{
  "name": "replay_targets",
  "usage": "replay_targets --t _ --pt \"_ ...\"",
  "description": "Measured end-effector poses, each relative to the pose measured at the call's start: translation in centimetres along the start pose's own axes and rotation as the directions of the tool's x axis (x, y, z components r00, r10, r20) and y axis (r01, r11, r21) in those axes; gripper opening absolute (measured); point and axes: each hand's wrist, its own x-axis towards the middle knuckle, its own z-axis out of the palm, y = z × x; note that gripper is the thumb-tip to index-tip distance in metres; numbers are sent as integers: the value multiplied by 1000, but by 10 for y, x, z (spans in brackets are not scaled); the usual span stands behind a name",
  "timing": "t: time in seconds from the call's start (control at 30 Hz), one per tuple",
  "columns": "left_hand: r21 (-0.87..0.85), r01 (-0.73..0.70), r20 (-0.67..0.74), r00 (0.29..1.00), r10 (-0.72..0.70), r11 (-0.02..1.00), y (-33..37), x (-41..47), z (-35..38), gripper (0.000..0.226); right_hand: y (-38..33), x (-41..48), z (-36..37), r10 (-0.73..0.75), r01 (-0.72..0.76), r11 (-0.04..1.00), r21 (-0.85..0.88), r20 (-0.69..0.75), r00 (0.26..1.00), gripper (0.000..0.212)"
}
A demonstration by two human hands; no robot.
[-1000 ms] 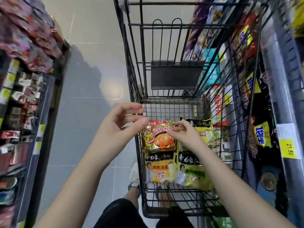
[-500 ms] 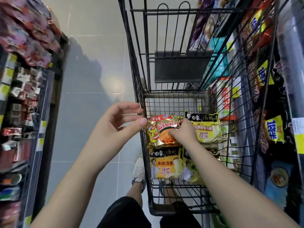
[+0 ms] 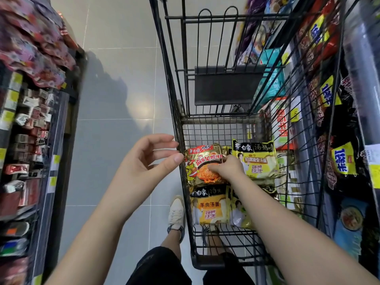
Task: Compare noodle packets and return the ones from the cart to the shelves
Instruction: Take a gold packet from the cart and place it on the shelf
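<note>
Down in the black wire shopping cart (image 3: 207, 264), four noodle packets lie flat on the mesh floor in two rows of two. Far left is the gold-and-red noodle packet (image 3: 202, 161), and that's where the action is: the right hand (image 3: 228, 168) is inside the basket, fingers curled down onto the packet's right side, gripping it at the edge. Just beside it, far right, sits a yellow noodle packet (image 3: 258, 161), its near-left corner tucked behind the right hand. On the near row, an orange-yellow noodle packet (image 3: 209, 204) lies left, touching the gold one above it, and a green-yellow noodle packet (image 3: 241, 218) lies right, partly hidden under the right forearm.

The left hand (image 3: 148, 165) hovers outside the cart, just beside its left wall. Fingers loosely spread and gently bent, thumb stretched toward the wire, holding nothing.

Farther up the cart, the dark seat flap (image 3: 228, 87) stands upright against the bars. The right-hand shelves (image 3: 341, 112) press close to the cart, packed with dark, red and yellow packets, a yellow price tag (image 3: 374, 173) at the edge. The left-hand shelves (image 3: 30, 128) are blurred. On the grey tiled floor (image 3: 115, 99), one white shoe (image 3: 175, 212) shows beside the cart.
</note>
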Motion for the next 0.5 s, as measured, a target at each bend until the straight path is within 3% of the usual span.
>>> replay_targets --t 0.37,0.5 --pt "-9 0 26 1000 0 1000 -3 -2 5 57 5 -5 3 -71 40 946 323 85 994 78" --pt "-18 19 46 999 -19 1000 -6 -2 12 55 12 -14 -7 -111 74 915 396 70 991 67"
